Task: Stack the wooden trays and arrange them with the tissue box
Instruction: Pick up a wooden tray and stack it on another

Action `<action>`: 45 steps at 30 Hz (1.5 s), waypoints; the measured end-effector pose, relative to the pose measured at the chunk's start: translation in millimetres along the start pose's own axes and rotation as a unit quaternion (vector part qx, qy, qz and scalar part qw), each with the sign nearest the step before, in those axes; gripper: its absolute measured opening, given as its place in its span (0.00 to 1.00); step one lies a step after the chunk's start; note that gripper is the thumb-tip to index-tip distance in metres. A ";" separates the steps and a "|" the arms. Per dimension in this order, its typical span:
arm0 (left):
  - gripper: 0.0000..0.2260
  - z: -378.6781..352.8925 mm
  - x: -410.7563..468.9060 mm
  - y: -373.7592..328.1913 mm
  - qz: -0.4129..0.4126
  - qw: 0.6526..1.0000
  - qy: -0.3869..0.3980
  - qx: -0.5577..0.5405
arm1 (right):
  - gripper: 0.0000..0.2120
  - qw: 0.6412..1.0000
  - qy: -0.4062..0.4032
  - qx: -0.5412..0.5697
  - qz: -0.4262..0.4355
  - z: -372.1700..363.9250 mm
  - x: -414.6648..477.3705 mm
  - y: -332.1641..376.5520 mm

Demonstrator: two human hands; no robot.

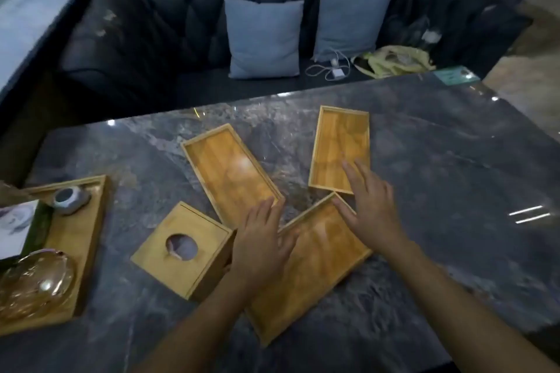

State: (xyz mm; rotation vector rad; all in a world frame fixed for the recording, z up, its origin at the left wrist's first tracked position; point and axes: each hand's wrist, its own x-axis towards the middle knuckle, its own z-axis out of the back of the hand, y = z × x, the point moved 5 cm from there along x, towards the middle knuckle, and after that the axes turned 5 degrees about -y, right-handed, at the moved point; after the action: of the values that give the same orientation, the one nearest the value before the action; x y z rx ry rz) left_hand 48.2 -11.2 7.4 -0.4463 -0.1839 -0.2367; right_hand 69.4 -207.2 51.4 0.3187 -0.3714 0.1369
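Three shallow wooden trays lie apart on the dark marble table (439,166). The left tray (224,169) is angled. The small far tray (336,142) sits at the right. The near tray (315,266) lies closest to me, slanted. A wooden tissue box (169,263) with a round hole stands at the left of the near tray. My left hand (260,239) hovers with spread fingers over the near ends of the left tray and near tray. My right hand (372,206) is spread over the far corner of the near tray and the near edge of the small tray. Neither hand holds anything.
A larger wooden tray (88,236) at the table's left edge carries a small grey jar (69,197), a glass bowl (33,281) and a white card. Behind the table stands a dark sofa (145,39) with two blue cushions, cables and a bag.
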 end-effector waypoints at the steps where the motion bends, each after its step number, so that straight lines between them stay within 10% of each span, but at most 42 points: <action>1: 0.29 -11.9 -5.0 3.3 0.014 0.999 0.044 0.010 | 0.32 1.000 0.018 -0.005 -0.012 -6.8 -6.8 -4.7; 11: 0.21 -47.8 -22.6 26.7 0.078 0.983 0.143 0.079 | 0.22 0.946 0.157 -0.069 -0.276 -61.0 -74.1 -57.4; 25: 0.09 -36.8 -13.2 24.2 0.145 0.972 0.184 0.027 | 0.10 0.961 0.038 0.046 -0.271 -45.0 -43.8 -68.0; 31: 0.04 -7.3 0.7 5.9 0.138 0.974 0.104 -0.144 | 0.08 0.949 -0.031 0.155 -0.272 -6.9 10.5 -75.6; 37: 0.05 11.3 49.4 -16.8 0.168 0.959 -0.004 -0.230 | 0.32 0.880 -0.079 0.307 -0.355 10.4 34.9 -60.1; 45: 0.03 20.9 136.5 -39.5 0.174 0.943 -0.063 -0.276 | 0.07 0.910 -0.009 0.301 -0.284 1.5 27.2 -30.2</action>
State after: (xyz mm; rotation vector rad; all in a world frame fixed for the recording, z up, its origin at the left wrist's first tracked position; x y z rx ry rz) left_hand 165.6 -61.8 72.9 -1.0429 -0.1593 0.0968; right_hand 99.7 -234.1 54.5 1.0275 -0.2343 -0.3349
